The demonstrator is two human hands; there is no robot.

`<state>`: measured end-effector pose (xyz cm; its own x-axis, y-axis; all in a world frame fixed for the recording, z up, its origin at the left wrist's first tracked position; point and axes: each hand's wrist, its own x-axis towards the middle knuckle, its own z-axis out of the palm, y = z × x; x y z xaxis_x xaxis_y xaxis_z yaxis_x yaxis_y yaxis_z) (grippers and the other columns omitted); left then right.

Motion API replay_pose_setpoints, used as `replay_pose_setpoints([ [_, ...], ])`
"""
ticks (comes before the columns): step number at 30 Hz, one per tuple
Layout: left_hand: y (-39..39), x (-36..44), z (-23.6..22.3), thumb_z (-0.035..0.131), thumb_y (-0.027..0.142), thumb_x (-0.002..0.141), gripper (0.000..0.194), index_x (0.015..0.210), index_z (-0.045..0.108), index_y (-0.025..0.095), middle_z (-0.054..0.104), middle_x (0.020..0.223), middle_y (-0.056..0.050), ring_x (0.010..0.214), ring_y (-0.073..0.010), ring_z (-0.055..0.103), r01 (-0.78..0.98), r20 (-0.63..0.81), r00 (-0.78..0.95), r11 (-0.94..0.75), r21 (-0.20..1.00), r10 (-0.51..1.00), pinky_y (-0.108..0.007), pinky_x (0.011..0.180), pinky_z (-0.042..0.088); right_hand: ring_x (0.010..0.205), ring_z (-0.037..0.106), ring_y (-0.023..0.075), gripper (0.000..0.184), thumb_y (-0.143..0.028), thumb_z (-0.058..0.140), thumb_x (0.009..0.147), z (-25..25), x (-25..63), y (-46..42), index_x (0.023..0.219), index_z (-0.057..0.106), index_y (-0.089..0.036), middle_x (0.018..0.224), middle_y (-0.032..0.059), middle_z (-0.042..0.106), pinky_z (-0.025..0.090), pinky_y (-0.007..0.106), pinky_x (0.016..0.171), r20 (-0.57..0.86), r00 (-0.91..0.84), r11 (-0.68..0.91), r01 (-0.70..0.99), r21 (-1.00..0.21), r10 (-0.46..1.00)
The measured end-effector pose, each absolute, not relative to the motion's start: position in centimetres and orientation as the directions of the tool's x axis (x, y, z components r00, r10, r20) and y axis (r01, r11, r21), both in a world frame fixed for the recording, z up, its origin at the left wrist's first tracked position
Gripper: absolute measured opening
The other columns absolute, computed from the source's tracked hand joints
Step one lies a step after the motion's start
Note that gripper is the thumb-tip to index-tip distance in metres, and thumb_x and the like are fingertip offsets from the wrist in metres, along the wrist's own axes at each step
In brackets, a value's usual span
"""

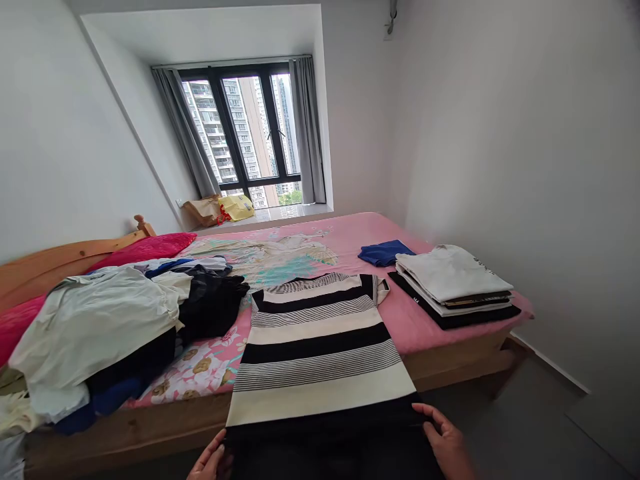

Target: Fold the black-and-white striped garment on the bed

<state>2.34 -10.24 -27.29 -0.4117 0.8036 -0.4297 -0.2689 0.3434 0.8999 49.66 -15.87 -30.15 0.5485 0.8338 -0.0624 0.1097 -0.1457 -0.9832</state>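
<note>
A short-sleeved knit garment with black, cream and thin striped bands (320, 337) lies spread on the near part of the bed, its neckline pointing towards the window. Its black lower part hangs over the bed's near edge. My left hand (213, 459) pinches the left side edge where the lowest cream band meets the black. On the opposite side edge, my right hand (444, 437) grips the black fabric between thumb and fingers. Between the two hands the cloth looks stretched fairly flat. The bottom of the garment runs out of view.
A heap of loose clothes (110, 327) covers the bed's left side, beside a red pillow (145, 250). To the right stand a stack of folded clothes (453, 283) and a folded blue garment (383, 253). The wooden bed frame (125, 433) runs along the front. Bags (235, 207) sit on the windowsill.
</note>
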Motion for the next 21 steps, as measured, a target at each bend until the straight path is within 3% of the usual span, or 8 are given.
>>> replay_pose_setpoints([
  [6,-10.0,2.7,-28.3,0.078,0.044,0.048,0.046,0.083,0.065,0.018,0.063,0.062,0.000,0.051,-0.0149,0.060,-0.220,-0.409,-0.493,0.345,0.912,0.768,-0.027,0.051,0.047,0.071,0.065,0.0214,0.041,-0.040,0.054,0.056,-30.4,50.0,-16.1,0.086,0.071,-0.019,0.081,0.0062,0.071,0.051,0.026,0.059,-0.088,0.563,-0.168,0.092,-0.981,0.821],
  [12,-9.6,2.8,-28.4,0.078,0.039,0.036,0.058,0.086,0.060,0.017,0.057,0.063,0.005,0.044,-0.0064,0.047,-0.255,-0.429,-0.540,0.345,0.903,0.724,-0.022,0.047,0.041,0.071,0.065,0.0206,0.042,-0.040,0.057,0.054,-30.6,49.8,-16.0,0.085,0.070,-0.017,0.081,0.0065,0.070,0.051,0.025,0.060,-0.108,0.567,-0.157,0.039,-0.987,0.816],
  [18,-9.9,4.0,-27.8,0.069,0.049,0.041,0.062,0.093,0.055,0.019,0.060,0.069,0.000,0.063,-0.0189,0.058,0.018,-0.220,-0.700,0.325,0.945,0.679,-0.028,0.051,0.043,0.075,0.066,0.0210,0.037,-0.040,0.058,0.060,-28.4,48.5,-16.4,0.087,0.070,-0.018,0.083,0.0060,0.071,0.053,0.025,0.065,-0.059,0.518,-0.114,0.075,-0.991,0.854],
  [21,-10.5,8.5,-24.9,0.069,0.052,0.047,0.054,0.087,0.060,0.017,0.064,0.075,-0.005,0.075,-0.0236,0.061,0.144,-0.162,-0.486,0.262,0.954,0.859,-0.030,0.059,0.048,0.086,0.066,0.0206,0.034,-0.039,0.056,0.070,-25.9,47.3,-17.0,0.096,0.070,-0.022,0.095,0.0044,0.070,0.053,0.025,0.075,0.029,0.432,-0.058,0.186,-0.981,0.901],
])
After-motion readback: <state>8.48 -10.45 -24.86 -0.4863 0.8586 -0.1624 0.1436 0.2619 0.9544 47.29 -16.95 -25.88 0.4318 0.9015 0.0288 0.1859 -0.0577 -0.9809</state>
